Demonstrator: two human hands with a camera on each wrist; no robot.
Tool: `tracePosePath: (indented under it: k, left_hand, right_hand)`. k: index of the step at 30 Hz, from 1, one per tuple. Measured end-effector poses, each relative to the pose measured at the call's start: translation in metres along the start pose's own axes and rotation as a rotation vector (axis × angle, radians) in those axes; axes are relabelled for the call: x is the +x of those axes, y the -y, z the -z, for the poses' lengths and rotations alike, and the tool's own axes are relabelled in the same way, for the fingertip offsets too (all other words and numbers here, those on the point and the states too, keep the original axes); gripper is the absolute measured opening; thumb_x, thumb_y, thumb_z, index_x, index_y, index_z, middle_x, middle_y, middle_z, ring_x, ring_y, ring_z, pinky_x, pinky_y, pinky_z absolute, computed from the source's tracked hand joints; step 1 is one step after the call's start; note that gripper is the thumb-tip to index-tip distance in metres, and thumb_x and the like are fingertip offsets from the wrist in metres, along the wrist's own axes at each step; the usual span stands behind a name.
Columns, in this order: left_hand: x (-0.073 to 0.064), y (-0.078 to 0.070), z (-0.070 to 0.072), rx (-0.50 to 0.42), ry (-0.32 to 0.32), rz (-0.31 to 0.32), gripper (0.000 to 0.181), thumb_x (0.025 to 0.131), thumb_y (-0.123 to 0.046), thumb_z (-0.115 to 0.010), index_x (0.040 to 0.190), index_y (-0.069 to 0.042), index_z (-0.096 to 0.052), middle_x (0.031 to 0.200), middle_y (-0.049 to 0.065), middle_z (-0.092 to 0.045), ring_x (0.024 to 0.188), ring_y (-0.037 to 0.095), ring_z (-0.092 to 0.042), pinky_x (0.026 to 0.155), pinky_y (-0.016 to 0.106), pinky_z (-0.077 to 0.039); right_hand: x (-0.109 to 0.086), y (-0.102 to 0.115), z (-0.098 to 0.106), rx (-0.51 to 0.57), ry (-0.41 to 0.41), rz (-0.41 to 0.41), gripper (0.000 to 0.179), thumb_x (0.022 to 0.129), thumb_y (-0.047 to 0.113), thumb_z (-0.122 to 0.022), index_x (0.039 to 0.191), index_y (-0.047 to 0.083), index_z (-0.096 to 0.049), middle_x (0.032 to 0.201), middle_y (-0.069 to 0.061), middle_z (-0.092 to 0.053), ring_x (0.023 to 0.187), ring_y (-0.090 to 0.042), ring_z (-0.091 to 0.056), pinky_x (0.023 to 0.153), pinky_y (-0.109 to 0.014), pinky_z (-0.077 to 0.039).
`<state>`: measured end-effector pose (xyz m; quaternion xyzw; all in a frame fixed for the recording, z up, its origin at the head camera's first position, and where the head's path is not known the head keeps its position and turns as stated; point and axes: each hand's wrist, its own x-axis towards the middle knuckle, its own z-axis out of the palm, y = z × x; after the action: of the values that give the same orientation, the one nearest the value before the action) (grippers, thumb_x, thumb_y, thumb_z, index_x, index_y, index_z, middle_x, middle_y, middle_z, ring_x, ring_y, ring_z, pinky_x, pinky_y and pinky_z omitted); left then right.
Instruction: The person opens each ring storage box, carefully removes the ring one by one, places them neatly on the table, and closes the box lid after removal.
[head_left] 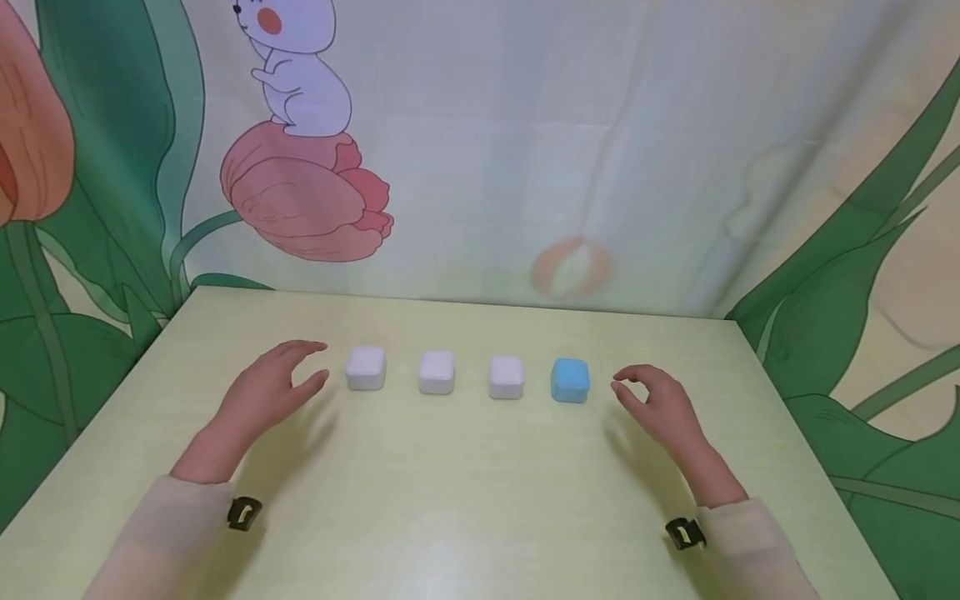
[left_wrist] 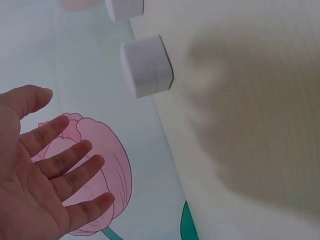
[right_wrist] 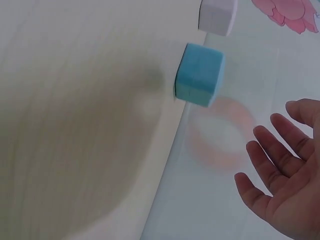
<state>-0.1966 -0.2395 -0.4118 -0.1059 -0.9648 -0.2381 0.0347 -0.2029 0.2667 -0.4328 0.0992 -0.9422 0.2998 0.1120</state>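
Note:
Three white rounded blocks and one blue block stand in a row across the table in the head view. The leftmost white block [head_left: 365, 368] is nearest my left hand [head_left: 262, 392], whose thumb and fingers are spread apart with nothing between them. A second white block [head_left: 437, 372] and a third white block [head_left: 506, 377] follow to the right. At the right end sits the blue block [head_left: 570, 381], with my right hand [head_left: 663, 408] just beyond it, fingers loosely bent and holding nothing. Both wrist views show relaxed fingers apart from the blocks.
The pale wooden table [head_left: 435, 500] ends at the back against a hanging cloth [head_left: 480, 150] printed with tulips, leaves and a white animal. Both forearms wear light sleeves, with a small black device [head_left: 244, 513] at the left cuff and another black device [head_left: 686, 533] at the right.

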Motion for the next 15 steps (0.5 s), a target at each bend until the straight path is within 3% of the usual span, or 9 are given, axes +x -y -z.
tracePosePath:
  k: [8, 15]
  left_hand:
    - [0.001, 0.000, -0.010, -0.064, 0.046, 0.005, 0.050, 0.101, -0.024, -0.060, 0.144, 0.001, -0.053, 0.147, 0.030, -0.053, 0.139, 0.050, -0.047, 0.115, 0.065, -0.040]
    - [-0.003, 0.001, -0.015, -0.115, 0.058, 0.008, 0.055, 0.099, -0.022, -0.064, 0.146, 0.003, -0.050, 0.148, 0.032, -0.052, 0.135, 0.052, -0.049, 0.112, 0.066, -0.042]
  right_hand:
    - [-0.002, 0.015, -0.018, 0.029, 0.078, 0.001, 0.024, 0.099, 0.017, -0.064, 0.116, 0.000, -0.071, 0.120, -0.021, -0.072, 0.116, -0.040, -0.064, 0.095, -0.057, -0.054]
    - [0.003, 0.031, -0.039, 0.111, 0.134, 0.083, 0.030, 0.096, 0.015, -0.068, 0.122, -0.001, -0.067, 0.121, -0.022, -0.071, 0.112, -0.039, -0.065, 0.094, -0.056, -0.054]
